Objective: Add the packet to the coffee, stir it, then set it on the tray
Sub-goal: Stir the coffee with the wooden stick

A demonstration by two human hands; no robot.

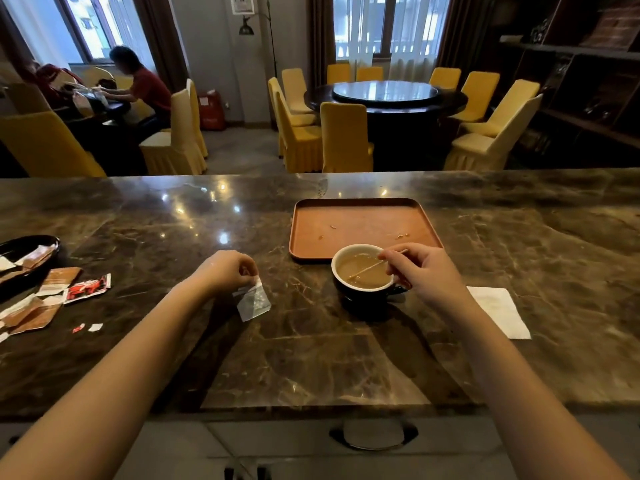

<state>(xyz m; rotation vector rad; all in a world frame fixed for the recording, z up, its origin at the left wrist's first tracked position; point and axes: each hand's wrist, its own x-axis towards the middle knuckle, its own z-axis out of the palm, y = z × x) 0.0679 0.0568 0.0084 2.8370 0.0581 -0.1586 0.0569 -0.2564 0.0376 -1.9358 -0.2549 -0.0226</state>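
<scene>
At the far left of the tabletop (311,358), torn wrappers (52,296) lie scattered. The left hand (227,270) pinches the clear packet (252,301), seemingly spent. The right hand (420,268) grips the stir stick (369,268) in the coffee cup (363,275), just before the tray (360,225). Best to stir gently, clear of the rim, lest it slop.

Dining room: dark marble bench (138,216) foreground; round dark table (386,98) ringed by yellow-covered chairs (344,136) upper centre; curtained windows (388,26) behind; dark shelving (581,81) upper right; floor lamp (246,28).
</scene>
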